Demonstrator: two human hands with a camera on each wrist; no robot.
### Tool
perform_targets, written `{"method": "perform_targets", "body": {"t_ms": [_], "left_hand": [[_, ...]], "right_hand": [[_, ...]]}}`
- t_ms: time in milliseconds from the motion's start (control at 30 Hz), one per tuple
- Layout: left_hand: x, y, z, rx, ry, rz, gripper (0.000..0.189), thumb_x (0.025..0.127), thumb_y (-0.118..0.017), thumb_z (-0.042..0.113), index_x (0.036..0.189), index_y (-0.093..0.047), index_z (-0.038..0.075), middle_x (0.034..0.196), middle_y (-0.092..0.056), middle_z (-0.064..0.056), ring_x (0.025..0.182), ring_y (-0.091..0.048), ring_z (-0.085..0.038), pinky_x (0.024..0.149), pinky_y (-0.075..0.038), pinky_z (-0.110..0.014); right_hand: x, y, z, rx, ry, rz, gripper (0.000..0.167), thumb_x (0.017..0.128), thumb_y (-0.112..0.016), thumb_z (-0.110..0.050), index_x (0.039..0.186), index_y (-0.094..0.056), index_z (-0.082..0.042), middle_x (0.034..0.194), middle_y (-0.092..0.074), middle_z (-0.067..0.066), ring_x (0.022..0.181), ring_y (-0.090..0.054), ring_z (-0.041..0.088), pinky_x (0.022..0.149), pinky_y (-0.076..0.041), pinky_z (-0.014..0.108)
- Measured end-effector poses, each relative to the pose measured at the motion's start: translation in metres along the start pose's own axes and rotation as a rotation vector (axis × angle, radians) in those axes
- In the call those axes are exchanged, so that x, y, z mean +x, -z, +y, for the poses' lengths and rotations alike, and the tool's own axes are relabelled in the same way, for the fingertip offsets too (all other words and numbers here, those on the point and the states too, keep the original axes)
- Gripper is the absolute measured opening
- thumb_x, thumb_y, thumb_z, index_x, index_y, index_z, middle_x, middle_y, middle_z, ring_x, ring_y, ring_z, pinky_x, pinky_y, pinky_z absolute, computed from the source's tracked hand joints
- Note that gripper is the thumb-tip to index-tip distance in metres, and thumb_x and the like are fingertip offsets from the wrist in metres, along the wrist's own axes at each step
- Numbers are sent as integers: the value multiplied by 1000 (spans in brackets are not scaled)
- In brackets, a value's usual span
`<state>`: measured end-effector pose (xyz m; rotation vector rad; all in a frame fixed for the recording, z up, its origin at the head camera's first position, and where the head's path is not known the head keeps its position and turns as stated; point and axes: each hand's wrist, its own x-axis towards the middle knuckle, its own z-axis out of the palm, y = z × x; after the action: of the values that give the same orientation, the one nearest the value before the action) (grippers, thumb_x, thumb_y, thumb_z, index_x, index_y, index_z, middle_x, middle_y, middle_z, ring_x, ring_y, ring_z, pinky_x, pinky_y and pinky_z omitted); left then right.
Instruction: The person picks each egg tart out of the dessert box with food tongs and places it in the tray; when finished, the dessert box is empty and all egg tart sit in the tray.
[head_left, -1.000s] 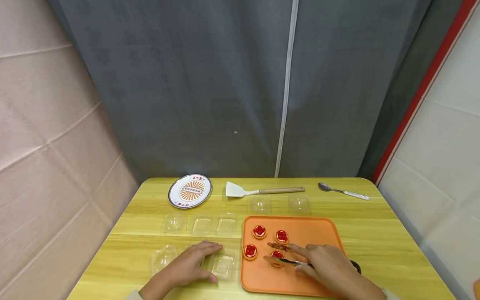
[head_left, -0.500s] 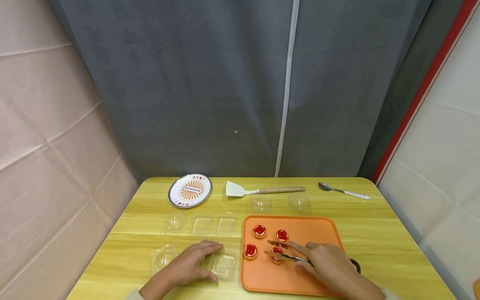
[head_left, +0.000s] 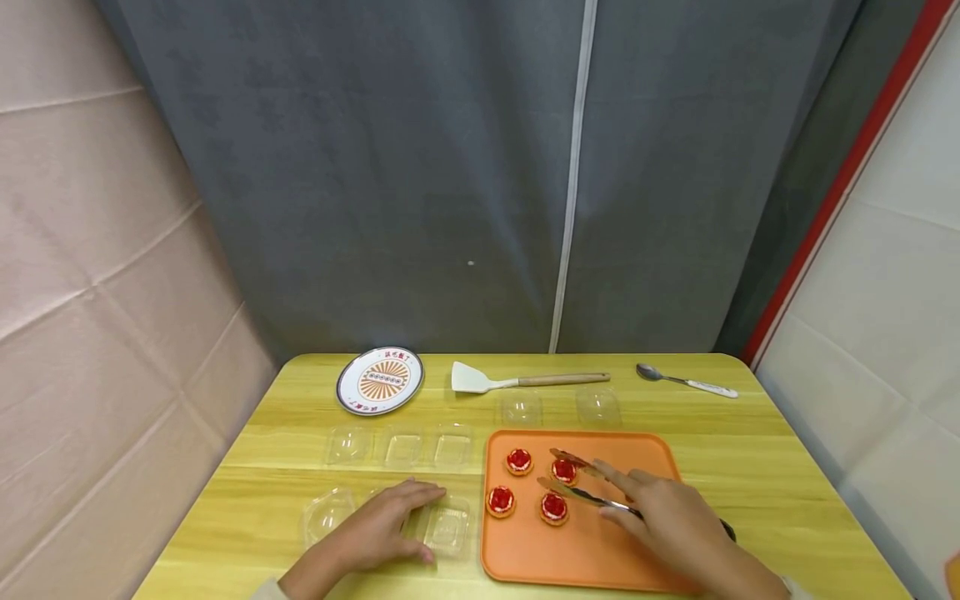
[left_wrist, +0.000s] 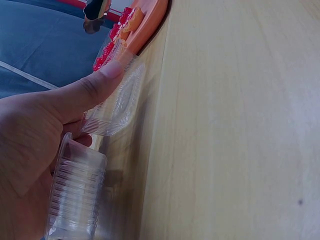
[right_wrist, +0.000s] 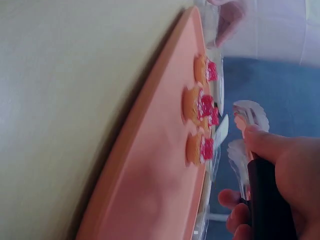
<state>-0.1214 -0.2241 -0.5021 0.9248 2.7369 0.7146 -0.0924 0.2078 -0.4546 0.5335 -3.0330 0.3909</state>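
My right hand (head_left: 671, 521) holds black-handled metal tongs (right_wrist: 272, 200) over an orange tray (head_left: 585, 554). Their tips are spread on either side of the far right tart (head_left: 564, 472) in the head view; the right wrist view shows them raised above the tarts. Several small tarts with red topping stand on the tray, among them a near one (head_left: 554, 508) and a left one (head_left: 500, 502). Left of the tray, my left hand (head_left: 386, 529) holds a clear plastic box (left_wrist: 117, 102) between thumb and fingers. Another clear box (left_wrist: 77, 192) sits beside that hand, partly hidden in the head view.
More clear plastic containers (head_left: 452, 447) lie in a row behind my left hand, and two others (head_left: 597, 408) behind the tray. A patterned plate (head_left: 380, 382), a white spatula (head_left: 471, 379) and a spoon (head_left: 686, 382) lie along the table's back edge.
The tongs in my right hand have moved from around the near tart to the far right tart, farther back and slightly right. All tarts keep their places, and my left hand stays still.
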Motion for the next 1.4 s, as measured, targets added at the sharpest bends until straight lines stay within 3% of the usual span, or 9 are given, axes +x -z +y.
{"method": "perform_targets", "body": {"t_ms": [233,467,600,833,1067,1400], "left_hand": [[0,1,0,-1,5,0,89,76,-79,62,148,-57,14,149,-58,-3,139,-50,-36,115,-38,-61],[0,1,1,-2,3,-3,90,76,-78,62,148,-57,14,149,-58,-3,139,-51,-36,115,-39,-60],[0,2,1,-3,5,-3,90,75,-78,63,148,-57,14,149,-57,-3,138,-51,-35,114,-40,-59],[0,2,3,0,5,0,90,75,-79,62,148,-57,14,149,-58,-3,138,-52,-33,114,-42,-58],[0,2,2,5,7,1,90,75,-79,63,148,-57,14,149,-58,-2,137,-53,-31,113,-43,-56],[0,2,2,7,9,0,90,75,-79,63,148,-57,15,149,-58,-3,138,-52,-34,114,-41,-59]], "right_hand": [[-4,6,23,81,-137,2,72,95,-65,-58,157,-46,-25,99,-64,2,66,-54,8,55,-48,30],[-16,10,55,267,-210,3,92,99,-67,-46,165,-15,-6,123,-57,21,73,-53,14,58,-44,31],[-22,9,72,360,-243,-16,101,99,-67,-44,165,-1,-5,132,-52,29,82,-52,18,64,-46,31],[-25,4,99,272,-344,4,102,101,-57,-58,161,-8,8,126,-50,37,96,-65,37,70,-56,49],[-24,-8,129,260,-443,32,101,104,-50,-59,156,-9,17,127,-39,50,102,-58,59,75,-53,65],[-21,-21,150,266,-541,-18,108,100,-44,-71,159,-4,9,130,-35,51,108,-53,65,68,-53,62]]}}
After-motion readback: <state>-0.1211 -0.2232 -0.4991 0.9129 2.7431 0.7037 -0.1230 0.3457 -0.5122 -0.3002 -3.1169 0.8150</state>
